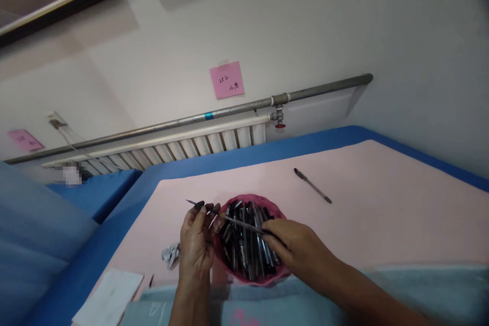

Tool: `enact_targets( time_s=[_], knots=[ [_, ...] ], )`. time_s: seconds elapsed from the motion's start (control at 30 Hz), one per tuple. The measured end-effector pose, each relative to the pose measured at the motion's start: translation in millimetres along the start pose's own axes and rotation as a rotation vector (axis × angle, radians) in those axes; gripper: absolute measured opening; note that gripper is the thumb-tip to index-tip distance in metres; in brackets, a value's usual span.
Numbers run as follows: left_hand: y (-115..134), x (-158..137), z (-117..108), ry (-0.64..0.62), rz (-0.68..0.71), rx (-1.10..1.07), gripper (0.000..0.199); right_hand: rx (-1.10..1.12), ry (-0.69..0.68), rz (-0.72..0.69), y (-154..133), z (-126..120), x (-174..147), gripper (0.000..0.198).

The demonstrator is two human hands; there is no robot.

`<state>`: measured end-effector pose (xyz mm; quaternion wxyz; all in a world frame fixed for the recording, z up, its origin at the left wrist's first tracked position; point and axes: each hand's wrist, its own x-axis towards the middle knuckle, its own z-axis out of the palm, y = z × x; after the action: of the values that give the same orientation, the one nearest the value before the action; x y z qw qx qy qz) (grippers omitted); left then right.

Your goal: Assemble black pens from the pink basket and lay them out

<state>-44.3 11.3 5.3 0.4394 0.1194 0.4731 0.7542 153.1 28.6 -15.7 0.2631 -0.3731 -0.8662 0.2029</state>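
a pen (pixel 242 223) held between two hands over a pink basket (pixel 250 197)
left hand (pixel 196 237) pinches its dark, pointed end, right hand (pixel 292 242) grasps the other, seemingly for steadiness; basket by the surface's (pixel 382 204) near edge, likely for reach.

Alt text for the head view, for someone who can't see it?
A person's left hand and right hand hold pen parts over a pink basket of pens. Another pen lies right of it on a pink surface; a crumpled wad and white paper lie left.
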Motion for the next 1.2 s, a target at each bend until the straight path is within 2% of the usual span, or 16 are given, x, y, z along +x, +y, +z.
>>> enact_targets(
  time_s=[0.33,0.5,0.7,0.97,1.2],
  knots=[
    [-2.2,-2.5,2.8,0.018,0.057,0.018,0.010,-0.049,0.007,-0.025,-1.6,0.0,-0.8,0.017],
    [-1.6,-3.8,3.4,0.016,0.064,0.012,0.010,-0.077,0.056,-0.077,0.8,2.0,-1.4,0.019],
    [-2.8,-3.0,2.9,-0.014,0.014,0.002,0.012,0.049,0.031,-0.004,-0.9,-0.2,-0.5,0.019],
    [-10.3,-15.5,6.8,-0.186,-0.057,0.072,0.015,0.140,0.037,0.034,-1.6,0.6,0.3,0.019],
    [-13.4,-15.4,8.2,-0.163,-0.055,0.082,0.017,0.180,0.024,0.073,-2.8,0.2,1.5,0.017]
  ],
)
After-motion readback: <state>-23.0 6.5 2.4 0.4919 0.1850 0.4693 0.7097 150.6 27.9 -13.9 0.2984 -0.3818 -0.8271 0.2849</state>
